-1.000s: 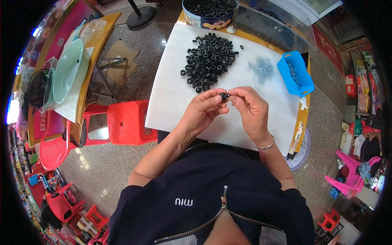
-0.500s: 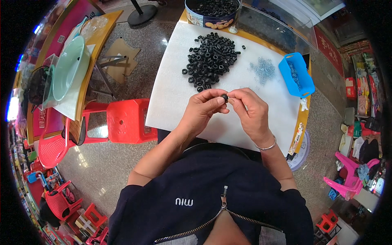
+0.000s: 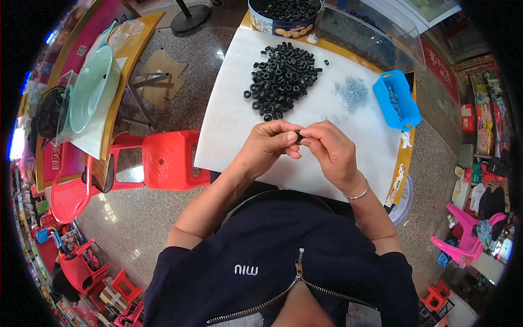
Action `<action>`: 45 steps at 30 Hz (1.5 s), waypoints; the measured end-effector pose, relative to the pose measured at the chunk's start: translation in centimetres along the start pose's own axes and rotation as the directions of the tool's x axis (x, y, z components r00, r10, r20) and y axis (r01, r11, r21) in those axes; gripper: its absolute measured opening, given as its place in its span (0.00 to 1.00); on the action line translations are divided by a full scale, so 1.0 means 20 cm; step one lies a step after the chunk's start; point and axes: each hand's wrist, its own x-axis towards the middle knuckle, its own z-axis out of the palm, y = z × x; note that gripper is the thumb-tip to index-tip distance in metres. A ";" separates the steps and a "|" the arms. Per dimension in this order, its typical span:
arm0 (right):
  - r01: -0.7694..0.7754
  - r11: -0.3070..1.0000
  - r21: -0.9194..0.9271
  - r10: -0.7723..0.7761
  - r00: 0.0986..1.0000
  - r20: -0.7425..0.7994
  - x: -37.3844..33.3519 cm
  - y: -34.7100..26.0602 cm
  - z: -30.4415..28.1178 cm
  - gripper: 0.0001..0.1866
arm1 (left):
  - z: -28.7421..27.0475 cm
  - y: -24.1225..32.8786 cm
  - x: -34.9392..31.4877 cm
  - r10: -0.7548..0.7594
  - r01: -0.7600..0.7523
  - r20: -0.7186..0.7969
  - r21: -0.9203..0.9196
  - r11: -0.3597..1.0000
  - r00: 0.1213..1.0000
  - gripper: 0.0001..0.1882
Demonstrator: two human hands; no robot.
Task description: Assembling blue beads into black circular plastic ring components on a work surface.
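Between my two hands, over the near part of the white-covered table (image 3: 229, 109), is a small black ring-shaped part (image 3: 298, 136). My left hand (image 3: 269, 143) pinches it between thumb and fingers. My right hand (image 3: 330, 148), with a bangle at the wrist, has its thumb and fingertips closed against the part's right side. Whether a tiny piece sits in the right fingertips cannot be made out. Just beyond my left hand lies a heap of similar black hollow parts (image 3: 283, 79). To its right a patch of small clear bluish pieces (image 3: 353, 94) is spread on the white sheet.
A blue plastic basket (image 3: 396, 101) with more small pieces stands at the table's right edge. At the far edge are a round tin (image 3: 284, 26) of black parts and a clear-sided bin (image 3: 359, 38). A red stool (image 3: 169, 162) stands left of the table.
My right hand has shifted slightly left, its fingers closer over the black part. My left hand keeps its pinch with hardly any movement.
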 end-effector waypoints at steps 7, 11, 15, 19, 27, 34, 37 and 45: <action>-0.093 0.996 0.008 0.093 0.995 -0.046 -0.01 -0.04 -0.01 0.12 | 0.08 0.01 -0.01 -0.024 0.020 -0.074 -0.059 0.998 0.997 0.11; -0.127 0.992 0.001 0.127 0.990 -0.054 -0.01 -0.04 -0.01 0.12 | 0.10 0.02 -0.03 -0.031 0.027 -0.116 -0.042 0.999 0.993 0.11; -0.170 0.985 0.027 0.171 0.983 -0.066 0.00 -0.06 -0.02 0.11 | 0.12 0.03 -0.05 -0.007 0.009 -0.130 0.018 1.000 0.992 0.12; -0.181 0.982 0.056 0.184 0.981 -0.056 0.01 -0.08 -0.04 0.10 | 0.12 0.04 -0.06 0.021 -0.017 -0.113 0.042 0.999 0.993 0.11; -0.168 0.982 0.083 0.169 0.986 -0.007 0.02 -0.10 -0.06 0.09 | 0.11 0.06 -0.07 -0.054 0.050 -0.037 -0.090 0.995 0.998 0.11; 0.030 0.993 -0.117 -0.030 1.000 0.002 0.04 -0.12 -0.07 0.12 | 0.17 0.07 -0.09 0.077 -0.069 -0.106 0.077 0.995 0.991 0.10; 0.100 0.979 -0.176 -0.099 0.995 0.015 0.05 -0.12 -0.07 0.13 | 0.18 0.05 -0.10 0.155 -0.138 -0.103 0.151 0.979 0.983 0.10; 0.113 0.977 -0.182 -0.112 0.994 0.016 0.03 -0.09 -0.04 0.12 | 0.16 0.00 -0.10 0.243 -0.199 -0.116 0.297 0.934 0.963 0.10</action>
